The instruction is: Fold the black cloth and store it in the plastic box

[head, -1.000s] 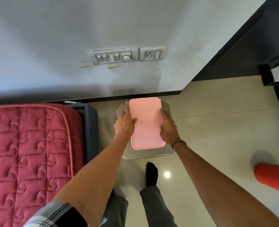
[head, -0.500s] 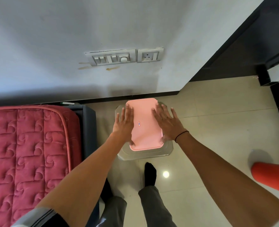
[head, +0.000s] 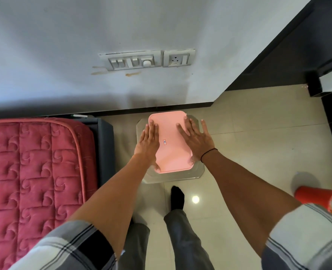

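Note:
A clear plastic box (head: 197, 173) stands on the tiled floor by the wall, and a pink lid (head: 170, 152) covers its top. My left hand (head: 148, 142) lies flat on the lid's left side, fingers extended. On the lid's right side my right hand (head: 195, 138) is spread flat, its outer fingers reaching past the edge. Neither hand grips anything. The black cloth is not visible; the lid hides the inside of the box.
A bed with a red quilted mattress (head: 34, 172) stands at the left, close to the box. The white wall with a switch panel (head: 134, 60) rises behind. An orange-red object (head: 321, 197) sits on the floor at the right. My socked foot (head: 177, 197) is just before the box.
Both hands have shifted from holding the lid's side edges to lying flat on top of it with fingers extended. The lid now sits down on the box.

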